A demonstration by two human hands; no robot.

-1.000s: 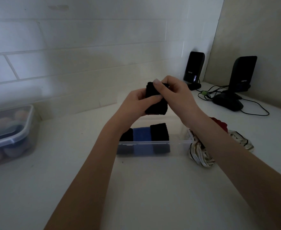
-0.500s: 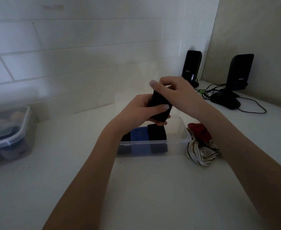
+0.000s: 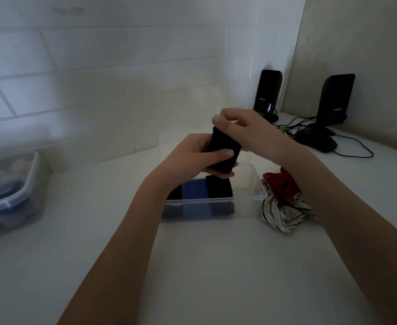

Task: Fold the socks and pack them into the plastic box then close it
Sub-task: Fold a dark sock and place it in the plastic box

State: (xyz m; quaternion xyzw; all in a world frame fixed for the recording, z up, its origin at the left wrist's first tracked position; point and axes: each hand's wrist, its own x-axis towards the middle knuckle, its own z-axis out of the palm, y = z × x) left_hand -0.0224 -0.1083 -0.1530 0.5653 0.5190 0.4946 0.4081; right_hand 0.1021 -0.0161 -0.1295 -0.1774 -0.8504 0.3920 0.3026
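A folded black sock [image 3: 224, 152] is held upright above the clear plastic box [image 3: 251, 200]. My left hand [image 3: 192, 158] wraps around its lower part, thumb across the front. My right hand [image 3: 244, 130] pinches its top edge. Inside the box stand a black sock at the left, a blue folded sock [image 3: 196, 188] in the middle and another black folded sock [image 3: 219, 186] beside it; the box's right part holds nothing. The clear lid [image 3: 183, 139] stands open behind the box. A red sock [image 3: 280, 184] and a striped white sock [image 3: 284, 213] lie just right of the box.
A closed clear container [image 3: 9, 193] with rounded items sits at the far left. Two black speakers [image 3: 267, 95] [image 3: 334, 102] with cables [image 3: 354, 148] stand at the back right by the wall. White tiled wall runs behind the counter [image 3: 204, 266].
The black sock has been lowered slightly and tilted; my left hand now grips it from below with the thumb across it, while my right hand shifted to pinch its top.
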